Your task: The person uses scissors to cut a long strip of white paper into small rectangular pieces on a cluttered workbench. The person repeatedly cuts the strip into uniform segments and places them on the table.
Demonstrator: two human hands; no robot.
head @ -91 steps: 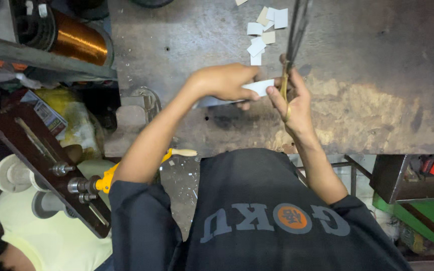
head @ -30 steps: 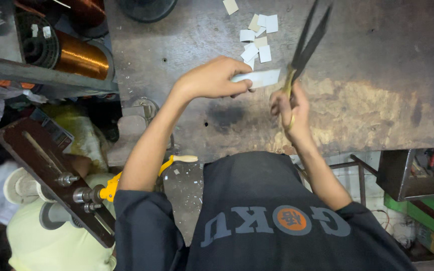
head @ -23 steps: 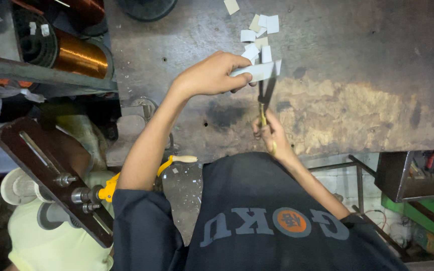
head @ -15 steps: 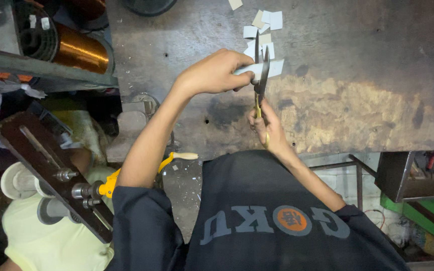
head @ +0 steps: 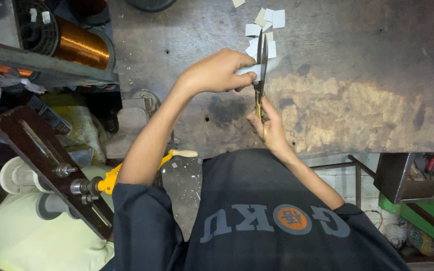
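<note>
While the paper strip (head: pixel 257 68) is lying pinched over the worn table (head: pixel 367 100), the left hand (head: pixel 217 73) is gripping its end and the right hand (head: pixel 269 125) is clutching the scissors (head: pixel 261 65), blades nearly closed across it. Cut paper pieces (head: pixel 264 25) are lying just beyond; a copper wire spool (head: pixel 79 47) is sitting well apart.

Light is falling from above onto the bench (head: pixel 357 95), brightening its worn tan patch while the upper part is staying dull grey. My left hand (head: pixel 217 73) is throwing a soft shadow onto the bench just below it. Left of the bench everything is sinking into dimness, though the copper spool (head: pixel 79 47) is glinting. Focus is holding sharp.
</note>
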